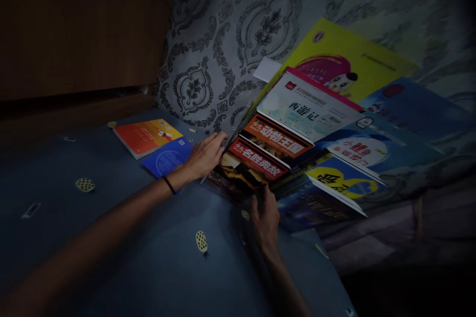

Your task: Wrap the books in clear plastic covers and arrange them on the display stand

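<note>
Several books lean in overlapping rows against the patterned fabric. At the front left is a dark book with a red title band (256, 162). Behind it rise an orange-banded book (277, 134), a white book with a red top strip (308, 108) and a tall yellow book (353, 57). My left hand (208, 154), a black band on its wrist, has its fingers curled at the left edge of the front dark book. Below that book, my right hand (266, 220) has its fingers and thumb at the lower edge. Parts of both grips are hidden.
An orange book (147, 137) and a blue book (167, 157) lie flat to the left on the blue pineapple-print cloth (156, 247). More books, one with a yellow heart (340, 182), lean at the right. A brown wooden panel (82, 29) stands at the left.
</note>
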A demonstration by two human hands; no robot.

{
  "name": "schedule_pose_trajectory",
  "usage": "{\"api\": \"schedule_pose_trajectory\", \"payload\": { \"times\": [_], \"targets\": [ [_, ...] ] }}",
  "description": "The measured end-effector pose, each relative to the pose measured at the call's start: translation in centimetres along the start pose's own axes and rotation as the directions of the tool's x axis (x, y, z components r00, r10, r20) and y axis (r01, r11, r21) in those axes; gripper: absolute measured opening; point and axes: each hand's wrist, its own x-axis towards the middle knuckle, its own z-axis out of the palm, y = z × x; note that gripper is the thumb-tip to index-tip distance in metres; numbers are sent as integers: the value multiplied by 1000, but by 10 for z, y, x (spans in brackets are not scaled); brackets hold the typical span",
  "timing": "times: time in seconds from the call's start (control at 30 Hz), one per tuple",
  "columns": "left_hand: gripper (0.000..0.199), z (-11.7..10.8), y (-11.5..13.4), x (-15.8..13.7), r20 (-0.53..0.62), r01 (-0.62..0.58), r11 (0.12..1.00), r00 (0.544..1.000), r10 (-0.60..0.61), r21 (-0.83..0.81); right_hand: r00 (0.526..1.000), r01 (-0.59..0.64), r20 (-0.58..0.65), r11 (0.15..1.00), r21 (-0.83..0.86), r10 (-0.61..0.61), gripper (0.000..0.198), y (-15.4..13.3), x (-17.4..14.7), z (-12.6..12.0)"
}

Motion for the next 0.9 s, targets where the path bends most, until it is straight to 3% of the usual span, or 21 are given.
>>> {"api": "schedule_pose_trajectory", "payload": {
  "times": [0.23,0.33,0.43,0.53,0.6,0.73,0.8,0.9],
  "targets": [
    [31,-16,-9,1,-20,31,999,999,-32,-27,999,-34,21,999,24,34,55,-2,-3,-8],
    [30,-33,-24,-6,34,38,991,999,-43,130,999,-39,-9,998,39,39,54,-10,-10,-15],
    [26,-59,-52,-21,105,81,913,985,-133,399,999,33,-31,998,54,-31,47,-22,-25,-21],
    [33,-87,-82,-38,120,202,800,939,-322,564,987,111,100,985,135,-125,39,-35,-42,-20],
    [40,-100,-96,-51,118,229,768,922,-368,598,960,125,220,969,211,-171,35,-42,-52,-15],
    [48,-103,-104,-73,239,60,812,941,-241,581,891,83,407,953,292,-202,35,-57,-57,1],
    [51,-96,-103,-82,335,-18,834,920,-202,552,855,71,468,943,325,-226,37,-67,-56,10],
    [55,-87,-96,-91,417,-30,832,875,-246,554,808,74,520,924,375,-276,40,-82,-54,19]
  ]
}}
